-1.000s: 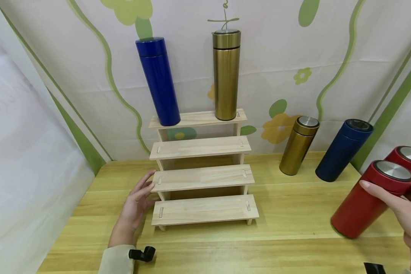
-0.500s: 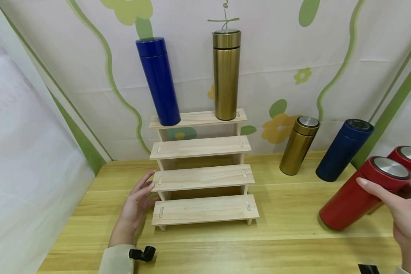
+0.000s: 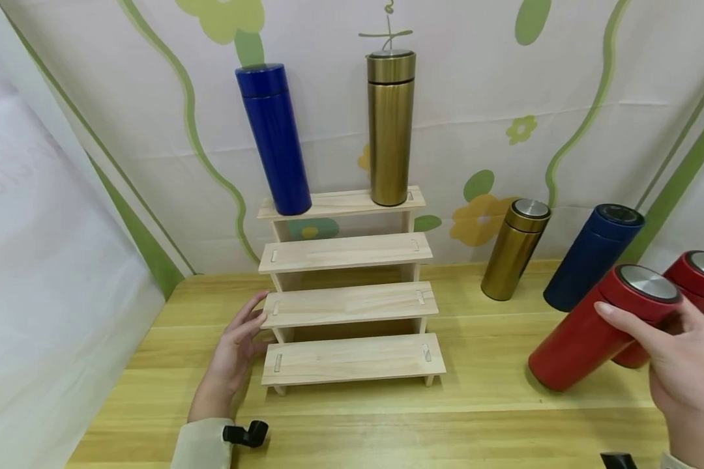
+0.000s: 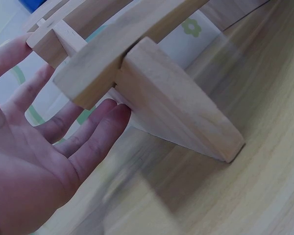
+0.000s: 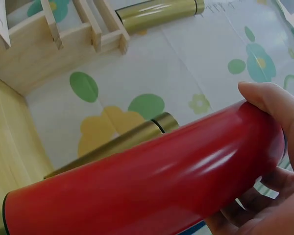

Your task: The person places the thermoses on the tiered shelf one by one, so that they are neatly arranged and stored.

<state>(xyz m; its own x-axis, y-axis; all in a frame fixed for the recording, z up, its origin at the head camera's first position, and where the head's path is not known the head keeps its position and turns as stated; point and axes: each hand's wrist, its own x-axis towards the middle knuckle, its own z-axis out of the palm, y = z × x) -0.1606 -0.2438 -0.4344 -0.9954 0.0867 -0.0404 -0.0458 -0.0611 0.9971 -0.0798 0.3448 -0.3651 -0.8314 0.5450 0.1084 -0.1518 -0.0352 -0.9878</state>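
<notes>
My right hand (image 3: 689, 365) grips a red vacuum flask (image 3: 604, 329) near its silver-topped lid, thumb on the near side. The flask leans, its base close over the table; in the right wrist view its red body (image 5: 147, 181) crosses the frame. My left hand (image 3: 234, 355) rests its extended fingers against the left end of a four-step wooden display stand (image 3: 352, 361). In the left wrist view those fingers (image 4: 100, 142) touch the stand's edge and upright. On the top step stand a tall blue flask (image 3: 276, 143) and a tall gold flask (image 3: 390, 130).
To the stand's right, a shorter gold flask (image 3: 515, 251) and a dark blue flask (image 3: 592, 257) stand on the wooden table (image 3: 352, 430). A second red flask (image 3: 701, 277) is partly hidden behind my right hand. A flower-printed cloth (image 3: 475, 78) hangs behind.
My right hand has carried the red flask leftward, away from the second red flask, and it leans more. My left hand stays at the stand.
</notes>
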